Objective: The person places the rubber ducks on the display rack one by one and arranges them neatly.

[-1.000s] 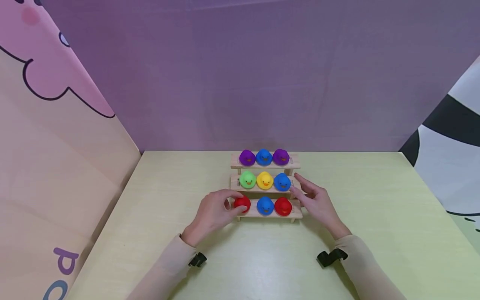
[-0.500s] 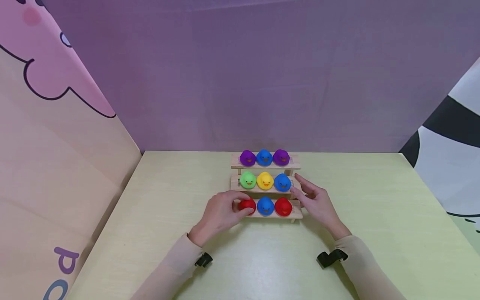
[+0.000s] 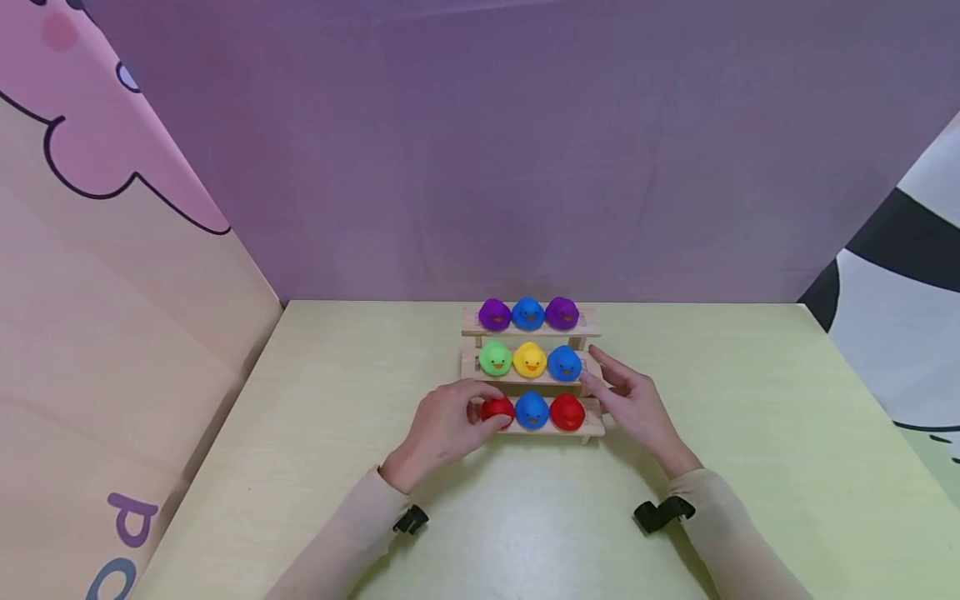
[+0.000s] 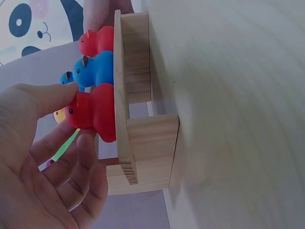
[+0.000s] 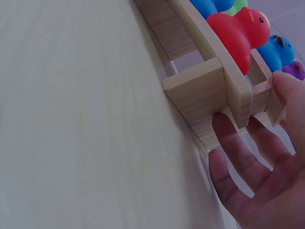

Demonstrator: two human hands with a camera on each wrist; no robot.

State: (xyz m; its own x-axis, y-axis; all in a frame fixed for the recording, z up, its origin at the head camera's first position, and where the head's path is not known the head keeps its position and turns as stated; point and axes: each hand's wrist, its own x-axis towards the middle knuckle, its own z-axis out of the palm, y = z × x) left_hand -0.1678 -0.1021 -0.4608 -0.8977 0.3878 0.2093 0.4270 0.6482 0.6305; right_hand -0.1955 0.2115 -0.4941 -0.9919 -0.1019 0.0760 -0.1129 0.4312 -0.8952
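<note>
My left hand (image 3: 446,423) pinches a red rubber duck (image 4: 94,112) between thumb and fingers, at the left end of the lowest tier of a wooden stepped stand (image 3: 551,427). The duck sits upright on the shelf, close beside a blue rubber duck (image 3: 532,411). Another red rubber duck (image 3: 567,412) stands at that row's right. With thumb and index finger, my right hand (image 3: 637,407) holds the right end of the middle tier, near a blue rubber duck (image 3: 565,364). In the right wrist view its other fingers lie along the stand's side; its index fingertip is hidden there.
On the middle tier also sit a green duck (image 3: 496,359) and a yellow duck (image 3: 530,360). The top tier carries a blue duck (image 3: 528,313) between two purple ducks. The pale table (image 3: 360,358) ends at a purple backdrop (image 3: 480,150).
My left hand has slid the red duck rightward along the lowest tier, up to the blue one. My right hand has stayed at the stand's right side.
</note>
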